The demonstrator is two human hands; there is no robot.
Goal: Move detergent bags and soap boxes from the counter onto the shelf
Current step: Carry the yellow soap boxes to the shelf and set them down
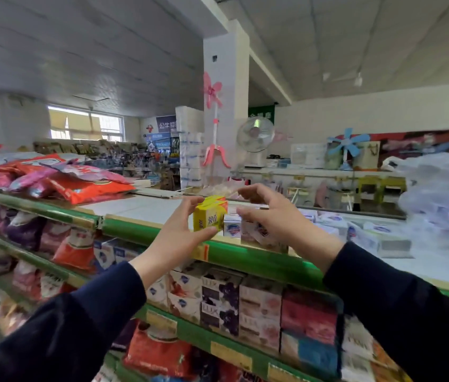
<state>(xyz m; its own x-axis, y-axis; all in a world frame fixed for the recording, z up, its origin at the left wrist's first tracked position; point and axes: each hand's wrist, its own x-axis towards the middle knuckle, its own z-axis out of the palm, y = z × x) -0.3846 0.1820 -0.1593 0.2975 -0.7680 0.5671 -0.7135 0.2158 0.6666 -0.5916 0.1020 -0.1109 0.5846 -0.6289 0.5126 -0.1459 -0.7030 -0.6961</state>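
A yellow soap box [209, 216] stands on the white top [146, 208] of the shelf unit, near its green front edge. My left hand [179, 232] grips it, thumb under its lower corner and fingers at its left side. Right beside it stands a white soap box [231, 226] with a blue shield logo. My right hand [275, 213] reaches over the white boxes with curved fingers; its thumb touches the top of that white box. More white soap boxes [366, 235] lie further right on the top. Red and pink detergent bags [80, 186] are piled at the left.
Below the green edge [259, 260], shelves hold soap boxes [261, 312] and detergent bags [160, 351]. A bulky white plastic bag [443, 188] sits at the right. Behind are a white pillar [226, 106], a desk fan [255, 135] and other store shelves.
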